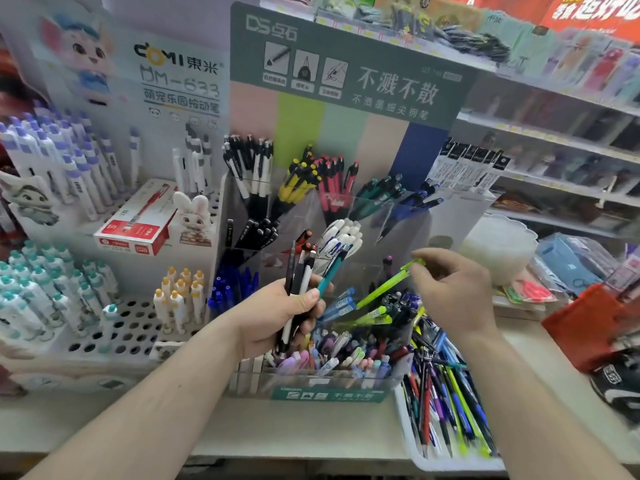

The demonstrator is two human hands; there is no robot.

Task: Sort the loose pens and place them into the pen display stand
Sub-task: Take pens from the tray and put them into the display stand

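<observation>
Pen display stand carries a grey-green header reading "DS" with large Chinese characters; its clear pockets hold pens grouped by colour. Beside it a white rack is labelled "DOMI" and "DM-633". Left hand grips a bunch of pens upright – black, white, one teal. Right hand pinches a lime-green pen by its top end, slanting over the stand's front pockets. Loose pens fill a white tray just right of the stand. Red-and-white box leans on the rack.
</observation>
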